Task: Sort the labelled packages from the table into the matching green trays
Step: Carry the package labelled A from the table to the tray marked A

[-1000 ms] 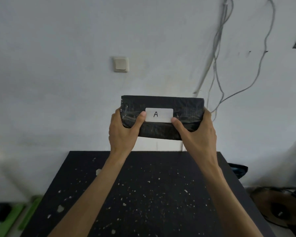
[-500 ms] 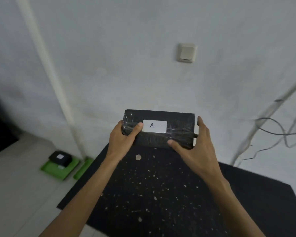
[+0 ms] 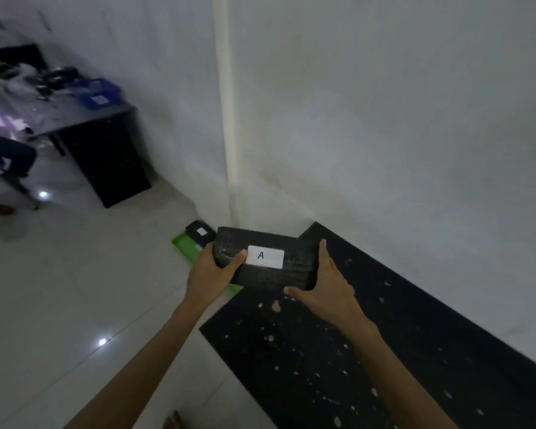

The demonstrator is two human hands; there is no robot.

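I hold a black wrapped package [image 3: 270,274] with a white label marked "A" in the air over the left corner of the black table [image 3: 369,351]. My left hand [image 3: 212,275] grips its left end, thumb on top beside the label. My right hand [image 3: 328,289] cups its right end, fingers spread along the side and thumb under the front edge. On the floor just beyond the package lies a green tray [image 3: 184,246] holding a small black package [image 3: 200,235] with a white label. A second strip of green [image 3: 236,291] shows beneath the held package.
The table stands against a white wall [image 3: 384,119] with a pale vertical conduit [image 3: 228,119]. White tiled floor [image 3: 75,289] spreads to the left. A dark desk [image 3: 106,156] with clutter and a blue bin [image 3: 98,94] stands far left, beside a chair [image 3: 3,162].
The view has swung left and down, so more floor and the far desk show. The package stays in both hands and now hangs over the green tray by the table's corner.
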